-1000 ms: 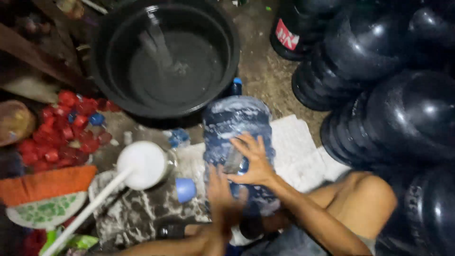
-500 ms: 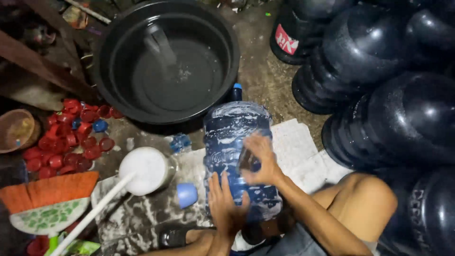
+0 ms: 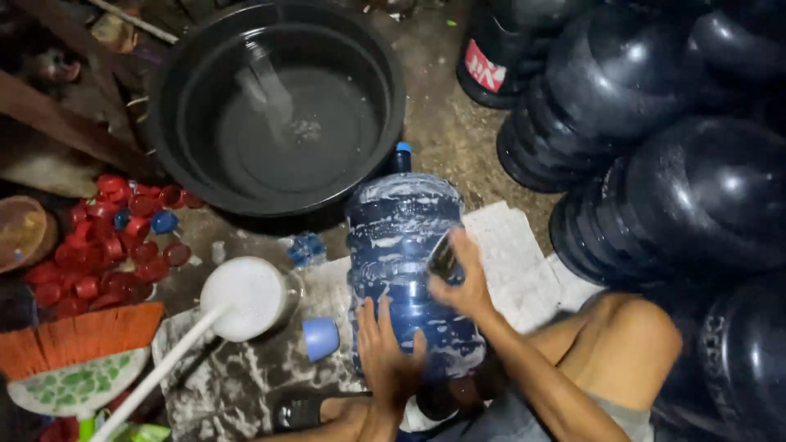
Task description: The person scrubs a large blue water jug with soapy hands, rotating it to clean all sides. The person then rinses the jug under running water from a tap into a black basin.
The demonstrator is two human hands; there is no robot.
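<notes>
Both hands on soapy blue water jug [image 3: 405,270], lying lengthwise, neck toward black basin [image 3: 180,155], left hand [image 3: 389,356] flat, right hand [image 3: 458,282] gripping scrubber [image 3: 444,258].

1 head-worn view, looking steeply down from above, close over the soapy blue water jug [image 3: 409,270], black basin [image 3: 278,106] at the frame top, person's bare knee [image 3: 630,344] lower right.

I am squatting on the bare dirt floor [image 3: 458,139] of a rough water-jug washing yard or refill workshop. Dark big water jugs [image 3: 655,164] lie stacked in a heap along my right. A wide black basin [image 3: 278,106] takes a running stream of water ahead of me. A pile of red bottle caps [image 3: 106,245] lies at the floor's left edge, beside an orange brush [image 3: 78,340], and a soapy blue jug [image 3: 405,262] lies on wet cloth.
</notes>
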